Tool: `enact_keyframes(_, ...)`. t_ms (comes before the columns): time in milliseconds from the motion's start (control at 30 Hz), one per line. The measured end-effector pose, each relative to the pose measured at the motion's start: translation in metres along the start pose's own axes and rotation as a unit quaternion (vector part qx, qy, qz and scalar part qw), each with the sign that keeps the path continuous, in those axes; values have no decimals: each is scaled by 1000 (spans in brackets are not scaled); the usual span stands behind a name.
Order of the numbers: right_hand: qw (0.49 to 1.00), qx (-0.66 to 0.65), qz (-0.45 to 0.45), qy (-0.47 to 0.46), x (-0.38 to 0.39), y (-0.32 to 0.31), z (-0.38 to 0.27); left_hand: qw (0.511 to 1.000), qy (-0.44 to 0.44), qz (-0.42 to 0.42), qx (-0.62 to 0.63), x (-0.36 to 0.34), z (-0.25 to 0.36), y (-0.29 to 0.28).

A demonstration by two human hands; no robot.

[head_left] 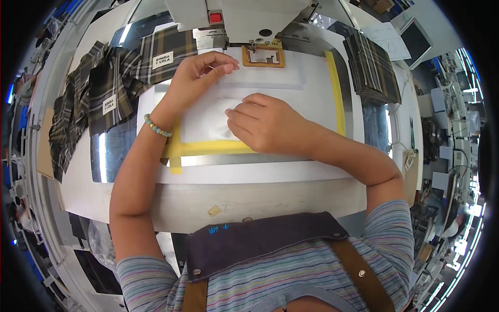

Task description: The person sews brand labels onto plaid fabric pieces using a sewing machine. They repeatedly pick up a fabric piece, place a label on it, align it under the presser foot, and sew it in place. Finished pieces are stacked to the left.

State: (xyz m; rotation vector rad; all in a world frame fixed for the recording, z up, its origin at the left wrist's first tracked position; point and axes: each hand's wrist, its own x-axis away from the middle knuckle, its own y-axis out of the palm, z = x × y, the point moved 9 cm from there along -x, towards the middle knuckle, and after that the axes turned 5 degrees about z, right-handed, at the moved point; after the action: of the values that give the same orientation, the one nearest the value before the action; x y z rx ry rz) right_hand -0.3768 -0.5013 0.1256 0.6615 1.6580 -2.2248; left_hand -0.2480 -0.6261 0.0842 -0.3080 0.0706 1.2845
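Note:
My left hand [205, 75], with a bead bracelet at the wrist, is at the upper edge of a white work sheet [312, 114], fingers curled and thumb near the index fingertip; whether it grips a thin white piece is unclear. My right hand [260, 122] rests lower on the sheet, fingers curled under, their tips partly hidden. Yellow tape [335, 93] borders the sheet, and a translucent white strip [280, 80] lies across its upper part. Beyond it, a small yellow-brown frame [262, 63] sits under the head of a sewing machine [244, 15] with a red switch.
Dark plaid fabric pieces [112, 88] with white labels are heaped at the left. A stack of similar plaid pieces [371, 67] lies at the right, near a screen [416, 39]. The pale table edge [260, 197] runs before me, with a small tan scrap [214, 210] on it.

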Motion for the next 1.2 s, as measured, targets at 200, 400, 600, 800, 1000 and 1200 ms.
enact_keyframes(200,980,-81,89,157,5,-37,36,999,-2,2,43,3,9,7)
enact_keyframes(400,971,87,149,165,19,-63,65,994,-52,-29,87,8,19,22)
enact_keyframes(600,968,-4,121,221,27,-49,69,997,-72,-1,39,13,13,31)
enact_keyframes(800,853,-247,189,419,64,-55,125,998,16,-53,-3,20,41,50)
enact_keyframes(1000,780,-405,81,470,60,-24,113,992,54,-69,-90,26,48,62)
enact_keyframes(1200,779,-378,42,498,73,-12,118,987,66,-66,-129,24,47,63)
